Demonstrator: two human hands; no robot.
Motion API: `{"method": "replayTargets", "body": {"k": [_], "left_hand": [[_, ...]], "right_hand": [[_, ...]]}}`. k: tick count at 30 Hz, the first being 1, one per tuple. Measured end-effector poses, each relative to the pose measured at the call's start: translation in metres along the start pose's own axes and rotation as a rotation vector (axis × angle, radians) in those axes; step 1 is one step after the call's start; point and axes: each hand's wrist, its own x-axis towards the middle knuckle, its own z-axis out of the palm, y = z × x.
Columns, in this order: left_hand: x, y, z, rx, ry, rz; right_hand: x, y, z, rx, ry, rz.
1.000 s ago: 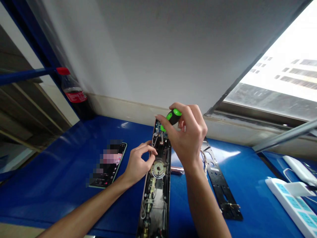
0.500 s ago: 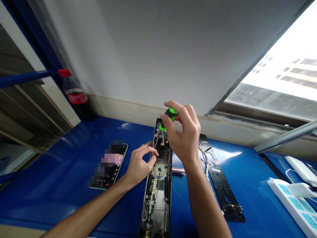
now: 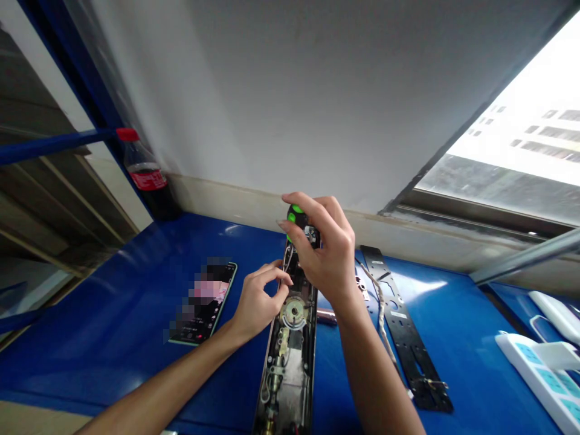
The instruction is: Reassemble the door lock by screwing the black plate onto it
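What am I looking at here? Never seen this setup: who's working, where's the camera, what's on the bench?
No robot: a person's two bare hands, all filmed by one head-worn camera looking forward and down. The right hand holds a green-and-black handle, its tip hidden, over the far end of a long open housing full of metal parts. The left hand is at its left edge. On the blue surface, a phone lies left; a black slotted plate and a white power strip lie right.

Red-cap btl (image 3: 150,181), phone (image 3: 209,302), wht pwr strip (image 3: 541,376)
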Motion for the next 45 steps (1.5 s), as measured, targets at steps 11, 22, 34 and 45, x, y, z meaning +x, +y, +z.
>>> {"method": "replayTargets", "body": {"k": [11, 22, 34, 45], "left_hand": [[0.000, -0.004, 0.000, -0.001, 0.022, 0.000], [0.013, 0.040, 0.000, 0.321, -0.102, 0.514], [0.021, 0.056, 0.053, 0.443, -0.517, 0.647], [0.024, 0.049, 0.050, 0.422, -0.464, 0.663]], "right_hand": [[0.005, -0.007, -0.055, 0.068, 0.262, 0.102], [-0.015, 0.040, -0.142, -0.218, -0.237, 0.378], [-0.028, 0.092, -0.130, -0.096, -0.398, 0.453], [-0.024, 0.099, -0.120, -0.115, -0.421, 0.424]]}}
